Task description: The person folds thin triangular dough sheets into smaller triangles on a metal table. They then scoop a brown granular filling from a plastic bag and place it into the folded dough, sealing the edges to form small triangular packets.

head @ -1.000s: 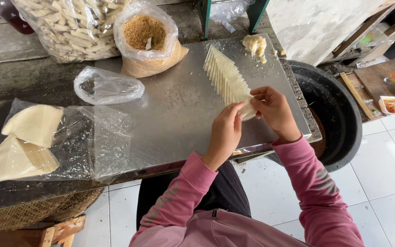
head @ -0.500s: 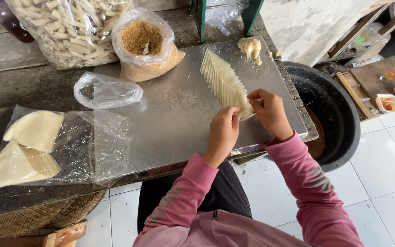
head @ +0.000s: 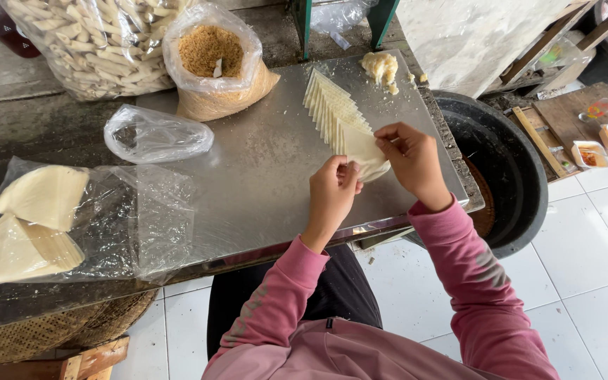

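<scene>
Both hands work at the near right part of the steel bench (head: 262,176). The left hand (head: 333,190) and the right hand (head: 411,160) pinch one pale wrapper (head: 364,151) between them, each by thumb and fingertips. The left hand grips its near left edge; the right hand grips its upper right edge. The wrapper hangs between the two hands, just above the bench, and its lower right corner shows below the right hand.

The wrapper sits at the near end of a fanned row of wrappers (head: 331,111). That row runs away from the held wrapper, up and left along the bench. Whether the held wrapper touches the row cannot be told.

Beyond the far end of the row lies a lump of filling (head: 381,68), well apart from the hands. Left of the row stands an open bag of brown crumbs (head: 212,60). Nearer than that bag, left of the row, lies a crumpled clear bag (head: 155,134). Far left of the row, a plastic sheet holds wrapper stacks (head: 36,222). Behind the crumb bag stands a bag of pale sticks (head: 93,42). Right of the row, off the bench edge, stands a black tub (head: 508,155).

Both sleeves are pink.
</scene>
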